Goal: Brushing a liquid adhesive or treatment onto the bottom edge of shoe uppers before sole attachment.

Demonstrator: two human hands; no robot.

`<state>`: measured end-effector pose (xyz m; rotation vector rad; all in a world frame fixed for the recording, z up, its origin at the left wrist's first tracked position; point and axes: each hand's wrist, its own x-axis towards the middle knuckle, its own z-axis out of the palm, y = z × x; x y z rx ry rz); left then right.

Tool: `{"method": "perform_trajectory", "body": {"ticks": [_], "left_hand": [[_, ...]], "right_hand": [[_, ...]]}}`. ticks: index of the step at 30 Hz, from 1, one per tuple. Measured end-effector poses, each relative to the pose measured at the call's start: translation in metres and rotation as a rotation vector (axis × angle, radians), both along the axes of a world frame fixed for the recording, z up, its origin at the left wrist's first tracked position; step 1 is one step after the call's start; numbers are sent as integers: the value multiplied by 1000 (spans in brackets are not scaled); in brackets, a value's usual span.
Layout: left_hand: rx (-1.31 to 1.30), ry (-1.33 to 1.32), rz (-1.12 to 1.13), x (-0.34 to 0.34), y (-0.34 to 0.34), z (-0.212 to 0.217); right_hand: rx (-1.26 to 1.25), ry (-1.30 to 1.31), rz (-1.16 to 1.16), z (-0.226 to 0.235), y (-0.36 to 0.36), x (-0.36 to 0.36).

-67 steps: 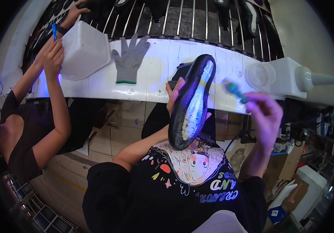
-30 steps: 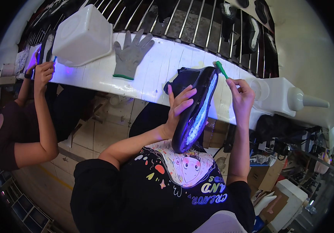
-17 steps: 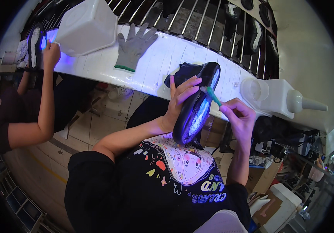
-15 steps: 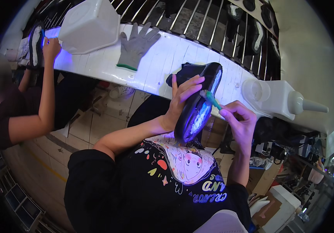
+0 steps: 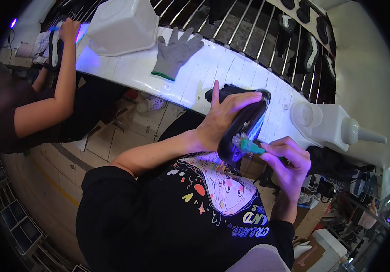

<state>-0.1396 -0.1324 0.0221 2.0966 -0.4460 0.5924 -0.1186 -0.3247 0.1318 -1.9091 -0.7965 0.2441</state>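
Observation:
My left hand [image 5: 217,122] is wrapped over a black shoe [image 5: 228,147], fingers lying across its upper part and the index finger raised apart. The shoe is held tilted in front of my chest at the bench edge, its sole side turned to the right and glinting bluish-white. In my right hand [image 5: 290,161] a small brush with a green handle [image 5: 253,147] is pinched between thumb and fingers. Its pale bristles are at the lower end of the shoe, by the sole edge; whether they touch is hard to tell.
On the white bench [image 5: 195,77] are a grey glove [image 5: 174,54], a large white container [image 5: 122,29] and a white squeeze bottle [image 5: 333,124]. Behind it runs a metal-rod rack [image 5: 240,27] carrying shoes [image 5: 310,52]. To the left a co-worker's hand [image 5: 69,31] works on another shoe [image 5: 55,50].
The brush has moved down along the shoe towards its lower end. My left hand has turned the shoe, so less of its pale sole shows. The co-worker's hand has risen.

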Motion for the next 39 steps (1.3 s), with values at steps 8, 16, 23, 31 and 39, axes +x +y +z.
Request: {"method": "perform_trajectory", "body": {"ticks": [8,16,23,31,39], "left_hand": [[66,204,-328,9,23,45],[-221,590,-859,61,38,56],[-196,748,-1153,113,39,27],[-404,849,-825,109,65,5],[-761,701,-433,96,64,-72]], "right_hand": [[-13,-255,7,26,4,11],[-96,-535,-67,35,7,43],[-279,-666,-45,48,0,67],[112,118,-560,-10,-84,84],[-744,-170,-1023,-83,-108,76]]}}
